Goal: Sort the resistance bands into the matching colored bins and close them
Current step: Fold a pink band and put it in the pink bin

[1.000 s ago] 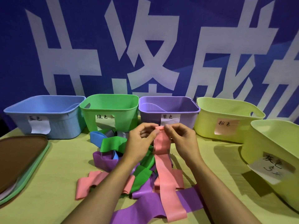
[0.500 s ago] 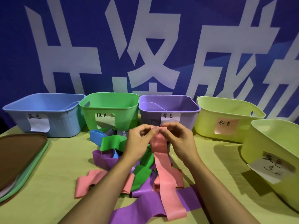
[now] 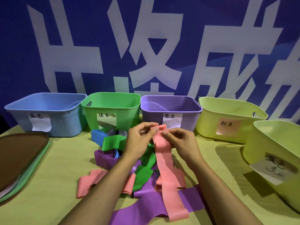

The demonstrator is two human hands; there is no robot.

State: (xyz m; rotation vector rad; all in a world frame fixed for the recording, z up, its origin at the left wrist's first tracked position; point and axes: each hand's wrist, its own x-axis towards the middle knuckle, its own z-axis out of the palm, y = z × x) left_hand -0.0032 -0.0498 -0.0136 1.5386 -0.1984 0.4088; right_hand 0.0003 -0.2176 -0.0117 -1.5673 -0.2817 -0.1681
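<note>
A long pink band (image 3: pixel 168 176) hangs from both hands over a heap of bands on the table. My left hand (image 3: pixel 139 140) pinches its top edge from the left, and my right hand (image 3: pixel 180 142) pinches it from the right. Under it lie purple bands (image 3: pixel 191 200), green bands (image 3: pixel 113 142), a blue band (image 3: pixel 97 135) and more pink bands (image 3: pixel 87 184). Behind stand open bins in a row: blue (image 3: pixel 21 114), green (image 3: pixel 128 114), purple (image 3: pixel 190 117) and a yellow-green bin with a pink label (image 3: pixel 209 124).
A second yellow-green bin (image 3: pixel 259 148) with a paper label stands at the right, close to my right forearm. Stacked lids, brown on green (image 3: pixel 29 161), lie at the left table edge. A blue banner with white characters fills the background.
Both hands stay on the pink band's top end; it now shows unfolded above my fingers, and the hands sit slightly apart.
</note>
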